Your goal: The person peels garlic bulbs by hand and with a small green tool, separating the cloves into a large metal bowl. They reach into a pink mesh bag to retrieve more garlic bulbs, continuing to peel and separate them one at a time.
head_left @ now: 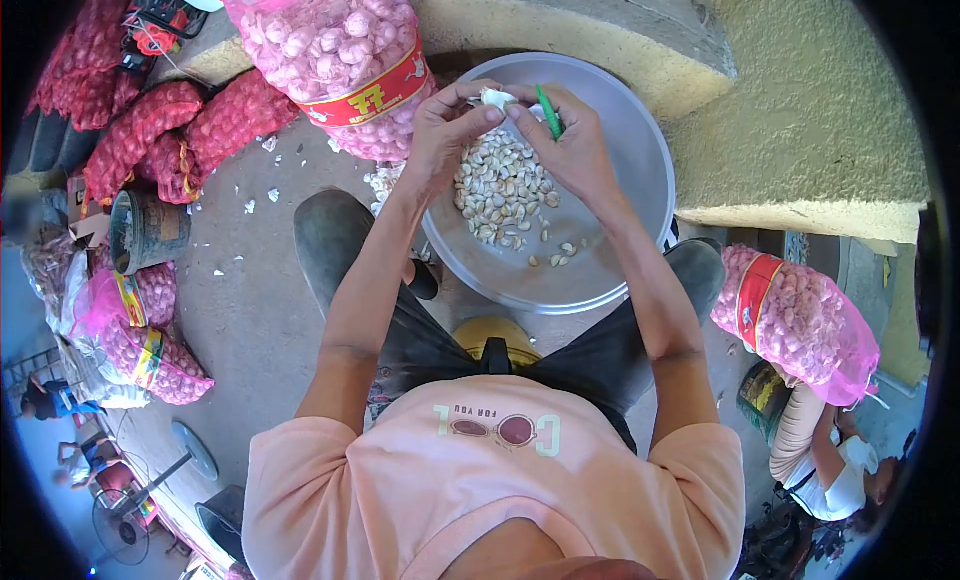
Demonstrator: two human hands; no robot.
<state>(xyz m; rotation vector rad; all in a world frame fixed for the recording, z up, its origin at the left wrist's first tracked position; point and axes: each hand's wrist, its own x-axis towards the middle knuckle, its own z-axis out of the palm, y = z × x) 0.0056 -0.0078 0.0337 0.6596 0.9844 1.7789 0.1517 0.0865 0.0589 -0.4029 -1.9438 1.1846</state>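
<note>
My left hand [447, 130] is closed, its thumb and fingers pinching a white piece of garlic [497, 99]. From the other side my right hand [568, 140] touches the same garlic with its fingertips. A green-handled tool [548, 112], perhaps a small knife, is gripped in my right hand; its blade is not clearly visible. Both hands are over the far part of a wide metal basin [640, 180]. Inside the basin lies a heap of loose garlic cloves [500, 185], with a few scattered to the right of the heap.
A large pink net bag of garlic [340, 40] stands against the basin's left side. More red net bags [235, 120] lie farther left, near a dark bucket [148, 230]. On the right, another garlic bag [790, 310] sits near a seated person [830, 470]. Garlic skins litter the floor.
</note>
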